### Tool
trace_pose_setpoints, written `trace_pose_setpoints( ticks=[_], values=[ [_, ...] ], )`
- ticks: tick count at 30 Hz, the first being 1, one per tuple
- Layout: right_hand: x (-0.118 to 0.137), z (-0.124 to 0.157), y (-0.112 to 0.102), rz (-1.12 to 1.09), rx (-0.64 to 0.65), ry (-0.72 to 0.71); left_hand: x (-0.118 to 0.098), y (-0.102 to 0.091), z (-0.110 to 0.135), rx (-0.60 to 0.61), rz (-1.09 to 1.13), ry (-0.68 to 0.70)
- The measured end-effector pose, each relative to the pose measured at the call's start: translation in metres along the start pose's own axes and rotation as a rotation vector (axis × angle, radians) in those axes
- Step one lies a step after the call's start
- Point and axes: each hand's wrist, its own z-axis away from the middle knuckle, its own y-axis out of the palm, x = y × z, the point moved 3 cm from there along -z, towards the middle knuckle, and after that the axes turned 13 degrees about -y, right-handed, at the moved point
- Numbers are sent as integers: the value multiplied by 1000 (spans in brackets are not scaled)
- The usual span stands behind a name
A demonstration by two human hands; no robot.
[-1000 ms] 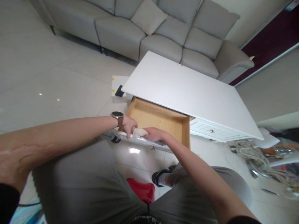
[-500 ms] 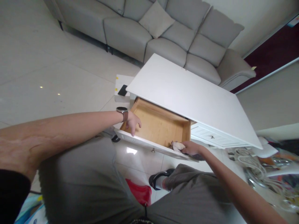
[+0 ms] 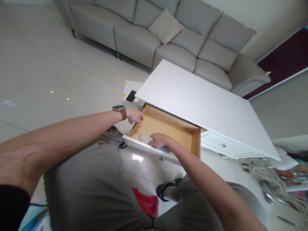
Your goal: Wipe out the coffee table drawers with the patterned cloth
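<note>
A pulled-out wooden drawer (image 3: 179, 134) with a white front lies before me. My right hand (image 3: 160, 140) is inside it near the front panel, closed on a crumpled whitish cloth (image 3: 145, 139). The cloth lies against the drawer bottom, close to the front left corner, partly covered by my fingers. My left hand (image 3: 135, 116), below a wristwatch (image 3: 119, 110) with a brown strap, is at the drawer's left side wall. Its fingers bend over that wall's top edge, with the thumb on the outer side.
The drawer belongs to a white low table (image 3: 199, 96). A white box (image 3: 127, 85) with a black phone-like object (image 3: 131, 96) stands left of it. Behind is a grey sofa (image 3: 137, 38). Cables (image 3: 262, 173) lie right; a red object (image 3: 148, 202) sits between my legs.
My right hand has carried the cloth leftward along the drawer's front, from the right part to the left corner. My left hand has drawn back from the front panel to the side wall.
</note>
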Motion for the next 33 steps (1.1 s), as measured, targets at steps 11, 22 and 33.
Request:
trace_pose_setpoints(
  ticks=[11, 22, 33],
  values=[
    [68, -29, 4, 272, -422, -241, 7, -12, -4, -128, -20, 24],
    [17, 24, 71, 562, -427, -354, -3, -12, 0, -96, -76, -20],
    [-77, 126, 110, 760, -501, -426, -9, -7, -3, -50, -55, 74]
  ],
)
